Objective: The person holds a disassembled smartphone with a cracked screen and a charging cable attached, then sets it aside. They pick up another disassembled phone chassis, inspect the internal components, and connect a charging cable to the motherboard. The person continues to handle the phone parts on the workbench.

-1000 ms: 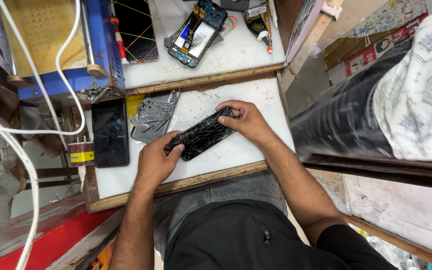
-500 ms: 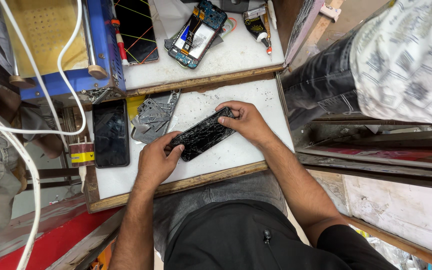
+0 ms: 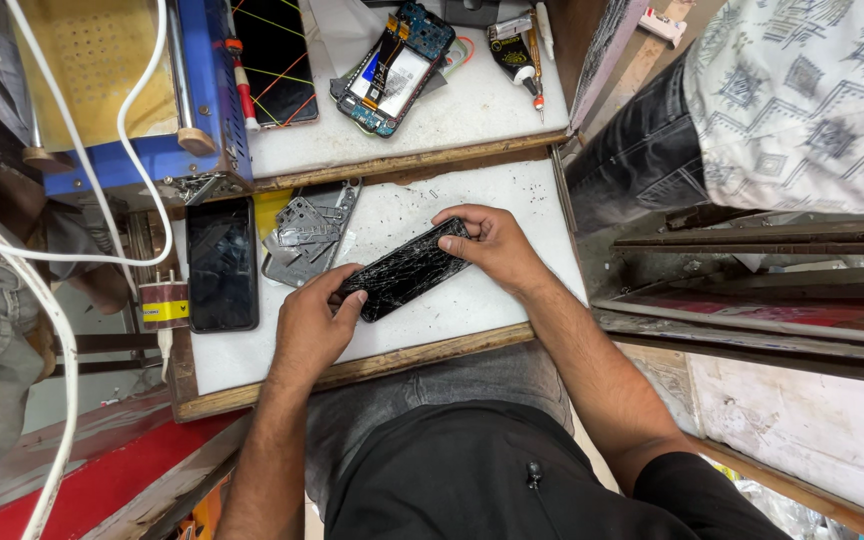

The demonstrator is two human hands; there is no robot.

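A black phone with a badly cracked screen (image 3: 407, 270) lies slanted on the white worktop (image 3: 492, 300). My left hand (image 3: 314, 322) grips its near-left end, fingers curled over the edge. At the far-right end my right hand (image 3: 492, 245) pinches the phone between thumb and fingers. Both forearms reach in from the bottom of the view.
An intact dark phone (image 3: 222, 262) lies at the left, beside grey metal frame parts (image 3: 307, 235). On the upper shelf sit an opened phone (image 3: 392, 65), a dark screen panel (image 3: 272, 60), a glue tube (image 3: 517, 45) and a blue machine (image 3: 142, 90). White cables (image 3: 62, 260) hang left. Another person (image 3: 752, 110) stands right.
The person at the right has shifted farther right and up. My hands and the cracked phone have stayed in place.
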